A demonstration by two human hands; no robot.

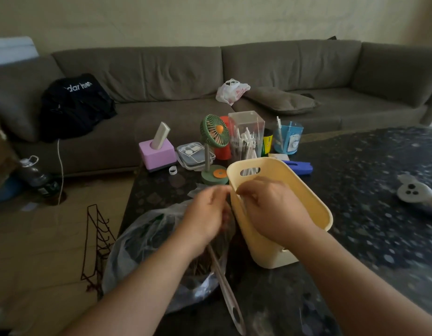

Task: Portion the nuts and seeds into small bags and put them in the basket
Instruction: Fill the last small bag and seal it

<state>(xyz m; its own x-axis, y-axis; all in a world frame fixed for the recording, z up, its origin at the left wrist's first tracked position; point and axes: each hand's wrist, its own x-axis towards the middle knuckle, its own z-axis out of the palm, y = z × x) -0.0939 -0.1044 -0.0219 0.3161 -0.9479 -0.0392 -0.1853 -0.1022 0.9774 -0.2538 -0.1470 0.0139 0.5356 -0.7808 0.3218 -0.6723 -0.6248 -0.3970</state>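
Note:
A pale yellow basket (pixel 304 192) with a handle slot stands tilted on the dark speckled table (pixel 370 180). My left hand (pixel 205 214) and my right hand (pixel 270 212) meet at the basket's left rim, both pinching the top of a small clear bag (pixel 229 218) that is blurred and only faintly seen. Its contents cannot be made out. Below my left hand lies a large clear plastic bag (pixel 137 246) holding dark nuts or seeds. A long-handled scoop (pixel 226 292) sticks out of it toward me.
Behind the basket stand a green desk fan (pixel 213 132), a clear box of straws (pixel 245 134), a blue cup (pixel 287 137) and a pink tissue box (pixel 158 154). A grey sofa (pixel 307 69) runs along the back. A wire rack (pixel 96 241) leans left of the table.

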